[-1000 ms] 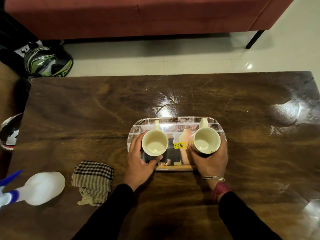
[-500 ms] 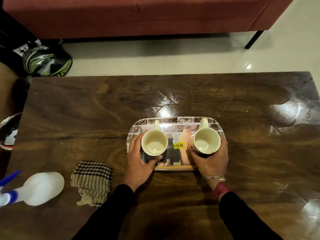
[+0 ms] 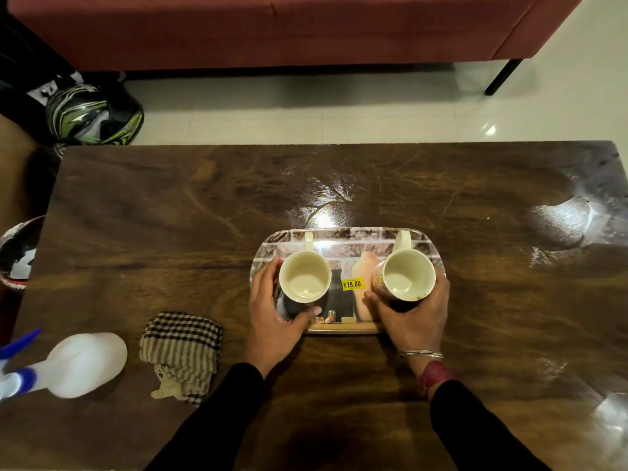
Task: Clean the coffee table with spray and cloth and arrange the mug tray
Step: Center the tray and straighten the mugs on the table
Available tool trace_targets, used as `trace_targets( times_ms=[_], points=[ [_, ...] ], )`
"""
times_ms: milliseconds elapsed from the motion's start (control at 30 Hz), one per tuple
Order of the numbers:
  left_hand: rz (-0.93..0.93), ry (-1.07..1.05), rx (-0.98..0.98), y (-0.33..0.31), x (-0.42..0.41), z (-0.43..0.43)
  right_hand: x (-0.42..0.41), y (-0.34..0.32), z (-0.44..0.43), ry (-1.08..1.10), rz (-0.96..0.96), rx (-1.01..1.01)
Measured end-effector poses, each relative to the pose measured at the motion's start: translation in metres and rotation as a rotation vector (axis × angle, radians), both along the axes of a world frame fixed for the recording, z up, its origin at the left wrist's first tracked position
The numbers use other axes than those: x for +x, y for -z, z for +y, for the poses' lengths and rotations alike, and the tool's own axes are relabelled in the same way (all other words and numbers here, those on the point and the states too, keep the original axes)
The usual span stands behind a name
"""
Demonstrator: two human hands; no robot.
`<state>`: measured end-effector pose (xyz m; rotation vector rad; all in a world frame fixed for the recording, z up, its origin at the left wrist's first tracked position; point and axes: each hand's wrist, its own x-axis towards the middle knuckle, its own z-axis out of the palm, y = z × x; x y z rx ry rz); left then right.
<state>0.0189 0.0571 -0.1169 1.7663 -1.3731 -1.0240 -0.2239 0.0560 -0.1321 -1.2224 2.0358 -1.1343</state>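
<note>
A printed tray [image 3: 346, 241] with a yellow price sticker lies on the dark wooden coffee table [image 3: 204, 215]. Two cream mugs stand on it, handles pointing away from me. My left hand [image 3: 272, 314] curls round the left mug [image 3: 304, 277]. My right hand [image 3: 413, 311] grips the right mug [image 3: 406, 275], which looks slightly tilted. A checked cloth [image 3: 181, 351] lies folded left of the tray. The white spray bottle [image 3: 73, 363] with a blue trigger lies on its side at the table's near left.
A pink sofa [image 3: 306, 28] stands beyond the table across a strip of pale floor. A green-and-black helmet [image 3: 91, 113] sits on the floor at the far left corner. Another helmet [image 3: 17, 253] shows at the left edge. Wet sheen marks the table's right side [image 3: 560, 219].
Both hands stay on the mugs; nothing has visibly shifted beyond a slight camera movement.
</note>
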Motion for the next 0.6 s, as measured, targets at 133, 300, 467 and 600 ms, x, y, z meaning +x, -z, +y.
trace_targets(
  times_ms=[133, 300, 467, 600],
  points=[
    [0.03, -0.047, 0.027, 0.003, 0.008, 0.016, -0.002, 0.003, 0.019, -0.035, 0.048, -0.013],
    [-0.031, -0.101, -0.01, 0.0, 0.015, 0.036, 0.006, 0.006, 0.054, 0.025, 0.143, -0.027],
    [-0.062, -0.149, -0.015, 0.0, 0.025, 0.053, 0.021, 0.012, 0.077, 0.034, 0.199, 0.004],
    [-0.091, -0.167, -0.037, -0.004, 0.034, 0.072, 0.049, 0.012, 0.092, -0.106, 0.236, 0.023]
  ],
)
